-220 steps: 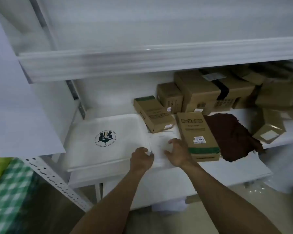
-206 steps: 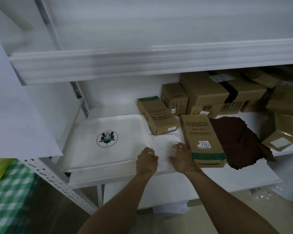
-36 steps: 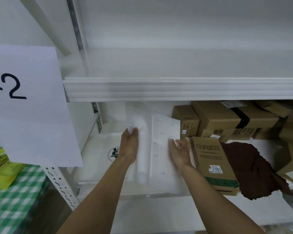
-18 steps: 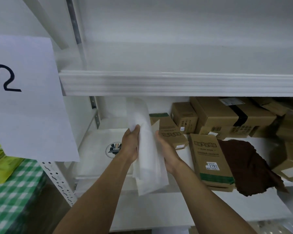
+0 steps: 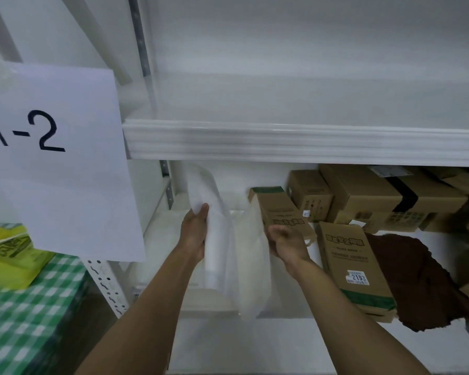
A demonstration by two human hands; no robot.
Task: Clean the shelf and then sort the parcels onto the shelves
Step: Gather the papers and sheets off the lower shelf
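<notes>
**Parcel (image 5: pixel 228 261) held upright over the shelf (image 5: pixel 287 309)**

As landmark I take the cardboard box with the label 2193 (image 5: pixel 355 266), which lies on the shelf. The soft white parcel stands upright, a little folded, to the left of this box. The left hand (image 5: pixel 194 234) grips the parcel's left edge, with the thumb on its front. The right hand (image 5: pixel 284 243) is between the parcel and the box, its fingers curled. Whether it holds the parcel's edge, I cannot tell. A brown cloth (image 5: pixel 423 280) lies just right of the box. More cardboard boxes (image 5: pixel 377 196) stand behind it.
</notes>
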